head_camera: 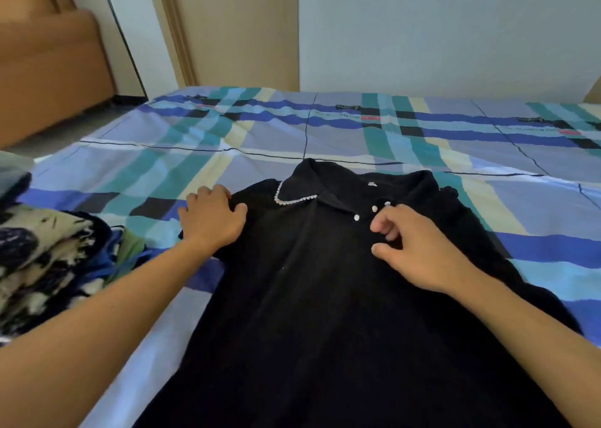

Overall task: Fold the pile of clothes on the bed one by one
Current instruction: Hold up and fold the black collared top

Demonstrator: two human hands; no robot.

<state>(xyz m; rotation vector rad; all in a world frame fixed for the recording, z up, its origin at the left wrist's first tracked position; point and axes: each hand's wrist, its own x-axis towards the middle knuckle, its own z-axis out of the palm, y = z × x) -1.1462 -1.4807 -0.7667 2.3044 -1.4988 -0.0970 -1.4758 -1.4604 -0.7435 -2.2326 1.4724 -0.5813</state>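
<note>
A black collared garment (325,297) lies flat, front up, on the plaid bed sheet (260,128), its collar pointing away from me. It has white buttons and a beaded trim along the left collar edge. My left hand (211,218) lies on the garment's left shoulder and sleeve, with its fingers curled over the fabric edge and its thumb on the cloth. My right hand (413,245) is over the chest just below the buttons, fingers loosely curled and holding nothing. A pile of clothes (48,258), with a cream and dark patterned piece on top, sits at the left.
The bed's far half shows bare sheet up to the wall (439,31). A door frame (175,27) and an orange armchair (48,63) stand beyond the bed's left corner. Another folded grey item (13,174) is at the far left edge.
</note>
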